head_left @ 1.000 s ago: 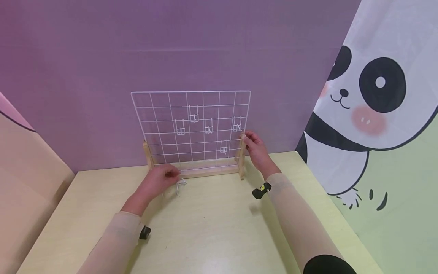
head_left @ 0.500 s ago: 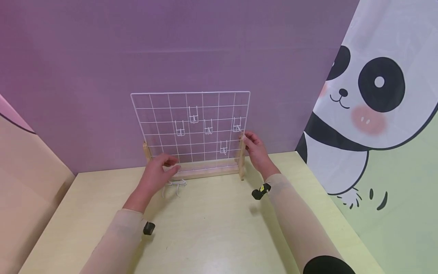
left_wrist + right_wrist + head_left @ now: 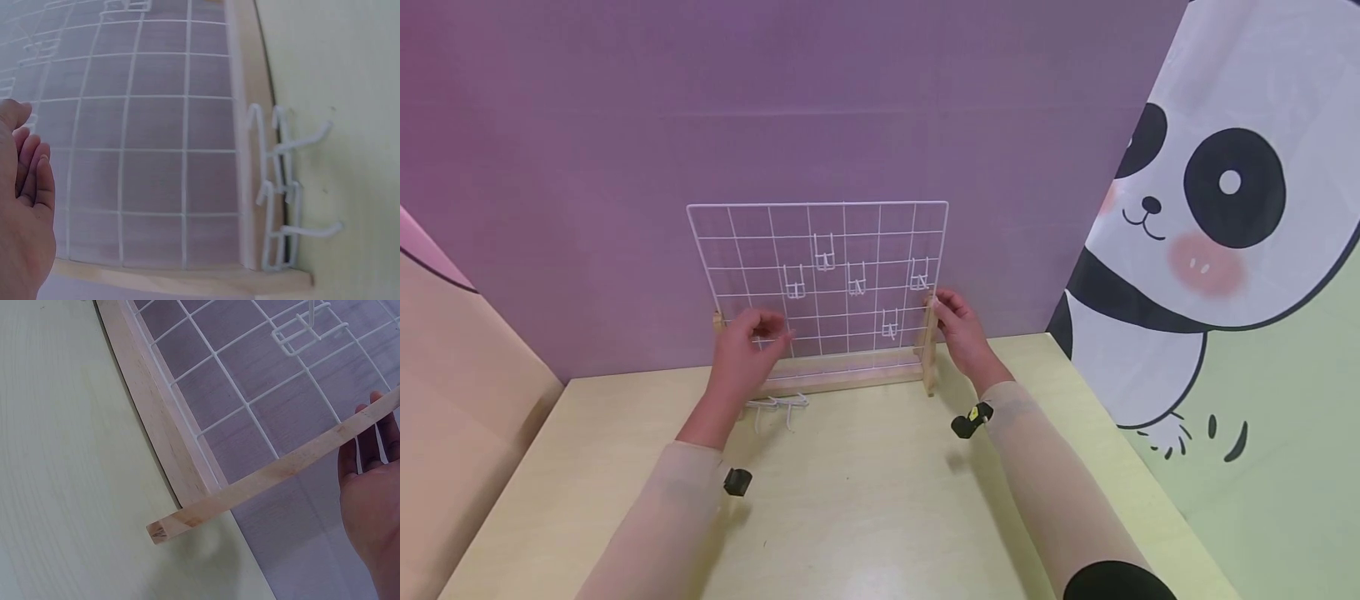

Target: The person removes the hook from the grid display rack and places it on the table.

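A white wire grid panel (image 3: 820, 203) stands upright in a wooden stand (image 3: 850, 377) near the back of the table. My right hand (image 3: 964, 329) grips the top of the stand's right upright (image 3: 929, 358); in the right wrist view its fingers (image 3: 369, 440) pass behind that wood. In front of the grid's lower left part is my left hand (image 3: 739, 357), thumb and fingers apart with nothing between them. Two loose white wire hooks (image 3: 303, 145) lie by the base bar under it. Several similar hooks (image 3: 825, 260) hang on the grid.
The pale wooden table (image 3: 850, 500) extends in front of the stand. Behind it is a purple backdrop (image 3: 820, 100), with a panda picture (image 3: 1195, 200) to the right. A camera (image 3: 737, 482) sits at the left wrist, another camera (image 3: 972, 421) at the right.
My left hand has risen from the loose hooks by the base to the grid's lower left, its thumb and fingers parting. My right hand stays on the upright.
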Demonstrator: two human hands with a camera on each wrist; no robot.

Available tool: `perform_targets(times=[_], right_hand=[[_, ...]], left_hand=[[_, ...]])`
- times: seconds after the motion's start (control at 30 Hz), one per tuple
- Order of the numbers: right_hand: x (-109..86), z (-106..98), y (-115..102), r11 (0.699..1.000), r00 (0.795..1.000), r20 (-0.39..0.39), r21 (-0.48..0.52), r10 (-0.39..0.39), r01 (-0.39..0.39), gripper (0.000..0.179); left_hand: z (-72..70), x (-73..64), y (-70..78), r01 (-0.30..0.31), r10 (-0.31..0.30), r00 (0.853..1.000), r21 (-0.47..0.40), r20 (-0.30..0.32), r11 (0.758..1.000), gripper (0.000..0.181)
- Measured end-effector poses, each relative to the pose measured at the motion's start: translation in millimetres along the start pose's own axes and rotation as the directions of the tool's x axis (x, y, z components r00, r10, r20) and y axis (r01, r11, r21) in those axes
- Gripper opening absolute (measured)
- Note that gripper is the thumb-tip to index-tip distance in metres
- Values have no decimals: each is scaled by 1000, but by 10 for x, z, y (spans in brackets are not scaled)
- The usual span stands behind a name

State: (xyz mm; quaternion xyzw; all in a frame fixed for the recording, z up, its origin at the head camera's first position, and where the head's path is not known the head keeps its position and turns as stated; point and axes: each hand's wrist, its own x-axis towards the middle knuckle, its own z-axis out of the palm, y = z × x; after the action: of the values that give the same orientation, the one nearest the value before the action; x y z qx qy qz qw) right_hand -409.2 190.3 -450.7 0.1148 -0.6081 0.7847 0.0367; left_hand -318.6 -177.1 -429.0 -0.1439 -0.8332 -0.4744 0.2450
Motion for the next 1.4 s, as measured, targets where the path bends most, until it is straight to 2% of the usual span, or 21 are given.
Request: perform_targets(times=[0.1, 0.23, 0.43, 0.8, 1.23, 1.4], right_hand=[[8, -15, 5, 1000, 1000, -2, -20, 7, -7, 22], [22, -39, 8, 998, 1000, 0, -69, 12, -12, 20], [18, -53, -34, 990, 1000, 16, -140, 13, -10, 27], [2, -48, -66, 988, 1000, 18, -153, 13, -11, 29], [-2, -58, -42, 990, 1000, 14, -144, 9, -7, 21], [12, -55, -32, 990, 1000, 12, -138, 6, -5, 17]], left_hand=[[1, 49, 74, -7, 6, 1000, -12, -19, 1000, 27], [-2, 123, 153, -54, 53, 998, -33, -46, 998, 27], [-11, 206, 225, -109, 106, 991, -30, -76, 994, 25], [7, 311, 308, -191, 192, 978, 21, -83, 981, 26], [14, 374, 360, -171, 172, 984, 32, -48, 985, 19], [10, 390, 370, -162, 162, 985, 4, -61, 987, 14]])
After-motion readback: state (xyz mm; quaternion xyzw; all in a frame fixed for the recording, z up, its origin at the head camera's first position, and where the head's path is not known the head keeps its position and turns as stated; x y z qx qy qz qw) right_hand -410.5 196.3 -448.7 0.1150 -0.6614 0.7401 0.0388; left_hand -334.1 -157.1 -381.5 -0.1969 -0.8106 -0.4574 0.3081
